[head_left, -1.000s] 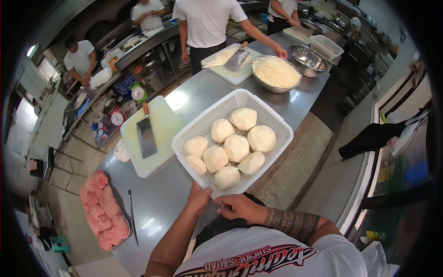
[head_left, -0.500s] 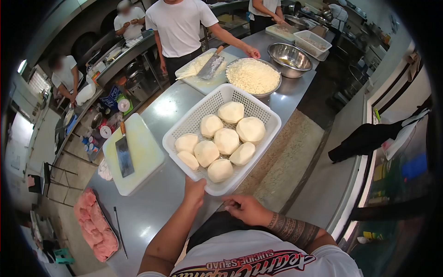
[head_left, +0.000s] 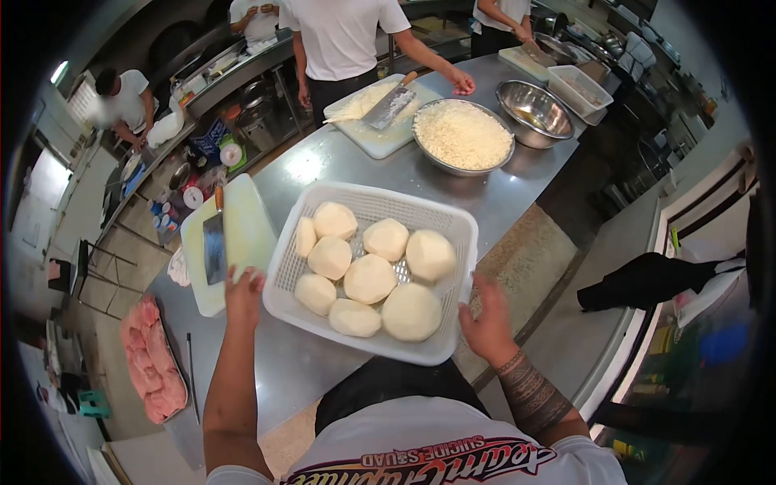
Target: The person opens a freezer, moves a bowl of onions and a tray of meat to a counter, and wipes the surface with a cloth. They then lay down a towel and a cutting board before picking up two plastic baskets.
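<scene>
In front of me, on the steel table, stands a white plastic basket (head_left: 279,263) holding several peeled, pale root vegetables (head_left: 369,279) that look like jicama. My left hand (head_left: 243,297) is off the basket's left side, fingers apart, over the near edge of a white cutting board (head_left: 246,234). A cleaver (head_left: 215,246) with a wooden handle lies on that board, just beyond my fingertips. At the basket's right side is my right hand (head_left: 489,323), spread open, its thumb right at the rim.
A steel bowl of chopped white pieces (head_left: 462,137) and an emptier steel bowl (head_left: 534,113) stand beyond the basket. Another board with a cleaver (head_left: 390,105) is near a co-worker (head_left: 343,40). Raw pink meat (head_left: 153,364) and a thin dark rod (head_left: 192,376) lie at left.
The basket has turned and now sits with its long side toward me. My left hand has left its near corner and moved left; my right hand has risen to its right side.
</scene>
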`<state>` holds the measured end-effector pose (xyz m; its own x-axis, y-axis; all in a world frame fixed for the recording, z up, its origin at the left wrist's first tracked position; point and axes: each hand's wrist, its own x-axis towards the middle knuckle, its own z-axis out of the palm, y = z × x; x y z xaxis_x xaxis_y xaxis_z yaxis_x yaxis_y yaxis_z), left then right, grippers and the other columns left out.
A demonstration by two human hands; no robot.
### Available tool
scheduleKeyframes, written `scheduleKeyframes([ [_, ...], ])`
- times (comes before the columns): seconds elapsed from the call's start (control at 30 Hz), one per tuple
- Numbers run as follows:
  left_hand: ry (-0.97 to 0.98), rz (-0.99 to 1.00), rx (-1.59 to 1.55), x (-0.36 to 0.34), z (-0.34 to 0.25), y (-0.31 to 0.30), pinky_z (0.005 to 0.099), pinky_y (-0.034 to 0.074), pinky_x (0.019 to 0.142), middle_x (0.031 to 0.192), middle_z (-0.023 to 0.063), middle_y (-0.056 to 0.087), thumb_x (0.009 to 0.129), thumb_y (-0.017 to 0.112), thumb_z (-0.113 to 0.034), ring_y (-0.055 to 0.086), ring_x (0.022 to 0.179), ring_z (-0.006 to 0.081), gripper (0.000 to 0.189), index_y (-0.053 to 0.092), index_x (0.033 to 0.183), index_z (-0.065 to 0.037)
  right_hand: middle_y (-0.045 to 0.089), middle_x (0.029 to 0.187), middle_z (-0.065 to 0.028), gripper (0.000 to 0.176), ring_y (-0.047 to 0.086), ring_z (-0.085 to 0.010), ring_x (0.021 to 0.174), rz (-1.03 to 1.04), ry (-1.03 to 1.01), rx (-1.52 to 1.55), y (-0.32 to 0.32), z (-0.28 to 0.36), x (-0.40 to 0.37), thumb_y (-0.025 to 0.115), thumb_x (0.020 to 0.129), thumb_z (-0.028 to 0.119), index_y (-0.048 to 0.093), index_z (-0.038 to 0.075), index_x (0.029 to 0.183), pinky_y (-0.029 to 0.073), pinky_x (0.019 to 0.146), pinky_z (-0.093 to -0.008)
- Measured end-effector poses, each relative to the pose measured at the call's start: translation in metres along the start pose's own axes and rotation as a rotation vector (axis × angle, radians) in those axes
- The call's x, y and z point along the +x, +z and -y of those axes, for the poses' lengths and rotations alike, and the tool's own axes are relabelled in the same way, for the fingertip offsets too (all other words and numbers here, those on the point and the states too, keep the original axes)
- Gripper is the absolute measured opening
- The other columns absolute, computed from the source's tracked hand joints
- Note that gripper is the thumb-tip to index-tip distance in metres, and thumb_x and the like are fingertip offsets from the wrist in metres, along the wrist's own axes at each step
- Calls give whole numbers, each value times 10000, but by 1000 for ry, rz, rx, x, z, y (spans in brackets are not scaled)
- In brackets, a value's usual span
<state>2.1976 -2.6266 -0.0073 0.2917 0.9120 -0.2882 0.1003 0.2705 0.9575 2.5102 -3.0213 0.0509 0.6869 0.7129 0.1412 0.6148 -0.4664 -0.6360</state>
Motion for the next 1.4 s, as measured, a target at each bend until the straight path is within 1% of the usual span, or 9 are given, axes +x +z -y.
scheduleKeyframes([
  [0.13, -145, -66, 23, -80, 32, 21, 541, 460, 1062, 1484, 146, 469, 977, 627, -156, 513, 1326, 301, 829, 117, 1630, -121, 447, 1440, -341, 816, 487, -474, 1293, 19, 31, -94, 11, -18, -5, 699, 888, 87, 259, -94, 1551, 406, 1118, -476],
  [0.33, -169, 49, -42, -124, 66, 110, 448, 471, 1092, 1511, 211, 411, 865, 585, 40, 489, 1357, 335, 853, 123, 1579, -27, 433, 1509, -305, 851, 623, -311, 1166, 136, 270, 457, 56, -20, -16, 575, 993, 49, 6, -87, 1611, 511, 1003, -362],
  [0.67, -124, 422, -19, -33, 49, 164, 448, 466, 1104, 1446, 200, 514, 945, 681, -105, 564, 1288, 351, 801, 215, 1594, -47, 345, 1568, -368, 749, 472, -414, 1397, -104, 219, 172, 84, -73, 22, 509, 1021, 119, 92, -177, 1568, 360, 1171, -395],
  [0.73, 167, 377, 373, -46, 50, 151, 410, 496, 1062, 1414, 220, 569, 962, 711, -178, 614, 1233, 321, 768, 289, 1590, -44, 356, 1553, -387, 741, 432, -440, 1425, -136, 287, 90, 80, -69, 31, 513, 1012, 121, 119, -181, 1562, 329, 1193, -403],
  [0.8, 107, 412, 343, -66, 56, 115, 376, 545, 984, 1449, 211, 573, 954, 725, -203, 650, 1203, 287, 739, 356, 1576, -52, 355, 1557, -384, 769, 390, -464, 1447, -80, 263, 210, 68, -74, 40, 557, 988, 116, 137, -159, 1571, 291, 1219, -430],
  [0.9, 180, 311, 460, -98, 59, 18, 392, 548, 989, 1419, 181, 605, 944, 715, -175, 666, 1176, 296, 638, 459, 1513, -41, 370, 1562, -349, 762, 381, -450, 1460, -240, 114, -409, 67, -81, 48, 617, 954, 84, 216, -126, 1567, 295, 1224, -470],
  [1.0, 145, 59, 552, -118, 84, -107, 400, 553, 980, 1334, 158, 668, 939, 695, -146, 680, 1152, 286, 492, 580, 1399, -16, 393, 1567, -306, 745, 377, -444, 1460, -279, -17, -431, 74, 32, 46, 662, 936, 78, 290, -98, 1557, 294, 1225, -480],
  [1.23, 263, -356, 488, -139, 75, -340, 330, 584, 782, 1181, 154, 697, 935, 667, -57, 706, 935, 213, 356, 644, 1288, -16, 486, 1471, -331, 658, 460, -467, 1374, 276, -334, 68, 286, 243, 2, 717, 915, 177, 465, -105, 1453, 358, 1176, -506],
  [1.4, 256, -337, 584, -116, 52, -412, 312, 566, 771, 1057, 125, 672, 913, 670, -13, 677, 879, 207, 297, 661, 1209, -3, 480, 1453, -366, 655, 450, -514, 1360, 113, -506, -36, 423, 286, 86, 648, 965, 228, 421, -111, 1476, 350, 1172, -543],
])
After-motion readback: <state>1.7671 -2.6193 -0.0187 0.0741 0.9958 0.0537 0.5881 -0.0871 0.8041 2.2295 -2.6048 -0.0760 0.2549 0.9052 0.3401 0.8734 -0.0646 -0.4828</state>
